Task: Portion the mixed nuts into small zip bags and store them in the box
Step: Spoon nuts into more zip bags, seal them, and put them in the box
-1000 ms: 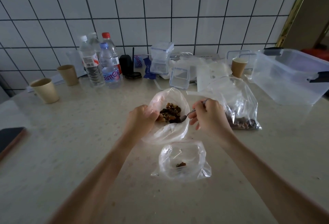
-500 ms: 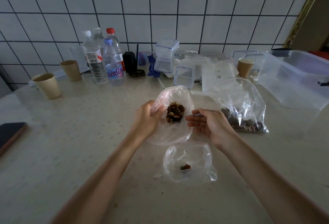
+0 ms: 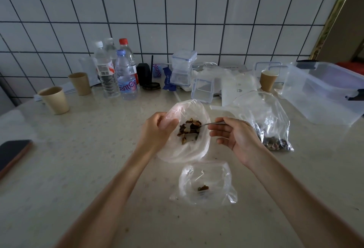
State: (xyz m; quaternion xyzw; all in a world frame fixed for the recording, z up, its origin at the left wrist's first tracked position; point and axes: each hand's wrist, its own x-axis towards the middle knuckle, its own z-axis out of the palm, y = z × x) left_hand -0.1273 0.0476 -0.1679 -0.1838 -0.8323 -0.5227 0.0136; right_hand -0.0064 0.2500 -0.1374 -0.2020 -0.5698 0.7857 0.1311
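Head view: at the middle of the pale speckled tabletop [image 3: 82,169], the left hand [image 3: 155,129] pinches the rim of a clear, crumpled plastic bag [image 3: 189,149] and holds its mouth open. A small heap of brown mixed nuts [image 3: 187,129] lies inside it. The right hand [image 3: 236,137] holds a thin metal spoon [image 3: 214,123] between thumb and fingers, the other fingers loosely spread, with the spoon's bowl down among the nuts.

Just nearer the front edge lies a small clear zip bag [image 3: 204,184], mouth open, with only a few nut pieces in it. To the right sits a larger clear bag [image 3: 271,129] with nuts settled at its bottom. The large clear plastic storage box [image 3: 323,90] stands near the right edge, well apart from both hands. Water bottles [image 3: 116,70] and paper cups [image 3: 55,100] line the back edge.

Risks, as I judge them: the small bag's limp mouth could fold shut, so a spoonful would scatter on the tabletop. The light spoon grip could let nuts roll off in transit.
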